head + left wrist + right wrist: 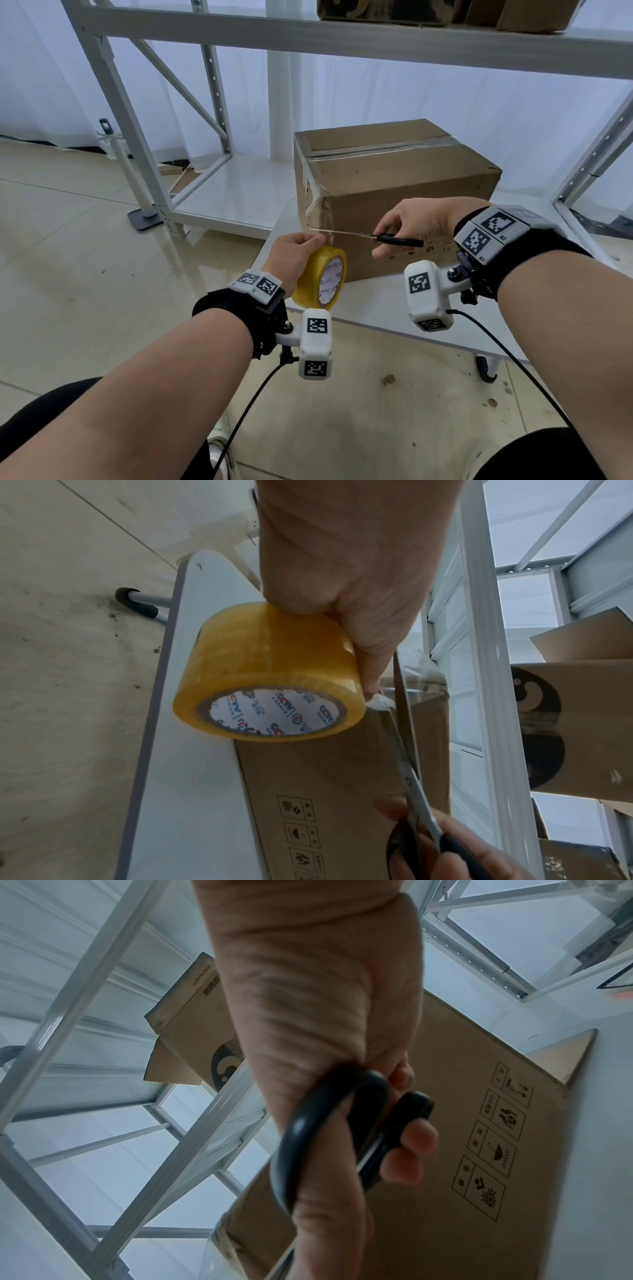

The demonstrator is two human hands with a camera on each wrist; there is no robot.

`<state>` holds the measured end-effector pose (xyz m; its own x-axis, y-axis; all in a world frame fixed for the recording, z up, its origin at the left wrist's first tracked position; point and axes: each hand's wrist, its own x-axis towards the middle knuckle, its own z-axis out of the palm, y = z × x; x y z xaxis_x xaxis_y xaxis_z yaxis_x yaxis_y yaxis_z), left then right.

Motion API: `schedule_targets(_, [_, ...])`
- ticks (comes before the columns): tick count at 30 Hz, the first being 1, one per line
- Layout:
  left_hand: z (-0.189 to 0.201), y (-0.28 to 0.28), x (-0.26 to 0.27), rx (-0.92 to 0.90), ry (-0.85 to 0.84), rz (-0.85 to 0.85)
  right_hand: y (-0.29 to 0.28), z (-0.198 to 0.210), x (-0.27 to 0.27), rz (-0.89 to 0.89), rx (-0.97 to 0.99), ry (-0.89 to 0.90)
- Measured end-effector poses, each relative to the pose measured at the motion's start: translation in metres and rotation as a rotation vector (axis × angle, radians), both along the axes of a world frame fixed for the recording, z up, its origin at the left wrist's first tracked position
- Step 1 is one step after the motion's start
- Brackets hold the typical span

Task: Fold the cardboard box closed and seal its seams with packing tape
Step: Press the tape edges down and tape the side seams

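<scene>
Head view shows the cardboard box [394, 192] standing on the white table [376, 308], with its flaps folded shut and clear tape already along the top seam and down the near left corner; the left hand [294, 253] grips the yellow tape roll [322, 277] just beside that corner, fingers curled over the roll and thumb near the free strip; the right hand [411, 222] holds the black-handled scissors [370, 235], fingers curled through and around the loops. In the left wrist view the blades [404, 723] reach the short stretch of clear tape [380, 703] between roll and box; I cannot tell if the blades are parted or closed on it.

I judge the step to be the cutting of the strip. Some things could go wrong from here; if the left hand relaxes, the strip becomes slack and the blades may fold it and not cut it; the glue side may then stick to the blades or to itself; the thumb is very close to the cutting line, so a fast closing could nick it; a pull on the roll could also lift the fresh tape from the corner.
</scene>
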<state>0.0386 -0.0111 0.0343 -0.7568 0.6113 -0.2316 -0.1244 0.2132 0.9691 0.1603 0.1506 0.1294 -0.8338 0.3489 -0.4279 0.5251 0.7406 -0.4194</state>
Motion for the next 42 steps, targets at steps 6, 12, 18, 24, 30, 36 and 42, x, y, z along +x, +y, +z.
schedule_targets(6, [0.001, 0.001, 0.001, -0.031, 0.027, -0.027, -0.002, 0.001, 0.000, 0.012, 0.000, 0.005])
schedule_targets(12, [0.004, 0.000, 0.000, -0.049, 0.027, -0.035, -0.003, 0.004, -0.005, 0.016, 0.006, -0.006])
schedule_targets(18, [0.005, 0.001, 0.000, -0.069, 0.025, -0.055, -0.001, 0.004, -0.008, -0.006, 0.041, -0.013])
schedule_targets(24, [-0.005, -0.003, -0.001, -0.152, 0.053, -0.087, -0.004, 0.003, -0.007, 0.029, 0.072, -0.021])
schedule_targets(30, [-0.015, -0.005, 0.007, -0.230, 0.184, -0.211, 0.000, -0.021, 0.014, 0.071, 0.146, -0.175])
schedule_targets(36, [-0.015, 0.019, 0.039, -0.335, 0.422, -0.494, 0.031, -0.063, 0.083, -0.147, 0.026, -0.076])
schedule_targets(42, [-0.013, 0.092, 0.099, -0.306, 0.734, -0.882, 0.076, -0.094, 0.169, -0.549, 0.114, -0.160])
